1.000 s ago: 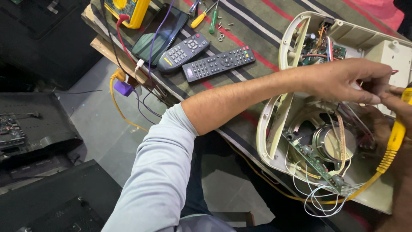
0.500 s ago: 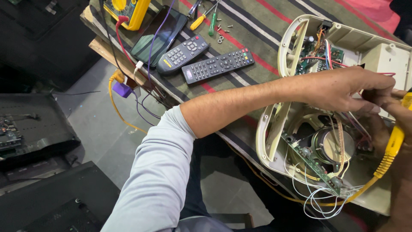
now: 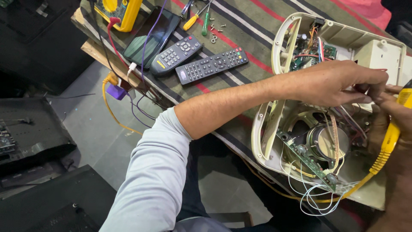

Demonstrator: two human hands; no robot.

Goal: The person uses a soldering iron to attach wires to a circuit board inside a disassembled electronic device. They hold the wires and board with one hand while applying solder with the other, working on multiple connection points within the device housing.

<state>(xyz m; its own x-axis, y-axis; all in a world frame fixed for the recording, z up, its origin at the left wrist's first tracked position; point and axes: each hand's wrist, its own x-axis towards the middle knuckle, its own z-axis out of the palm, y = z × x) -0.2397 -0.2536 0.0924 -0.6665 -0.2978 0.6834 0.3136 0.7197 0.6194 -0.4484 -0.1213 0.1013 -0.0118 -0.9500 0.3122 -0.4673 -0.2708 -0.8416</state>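
Left hand (image 3: 339, 81) has slid a little left and lower over the opened cream casing (image 3: 274, 116) since half a second ago — fingertips pinched together on thin wires, which I can barely make out. Right hand (image 3: 397, 114) at the frame's right edge, fingers wrapped on a yellow-handled tool (image 3: 392, 133) with a yellow cord trailing down. Casing lies open on the striped cloth (image 3: 253, 25) — round speaker (image 3: 328, 141) and a green circuit board (image 3: 307, 161) exposed inside, white wires looping below. Two remote controls (image 3: 212, 65) lie well apart, near a yellow multimeter (image 3: 118, 10).
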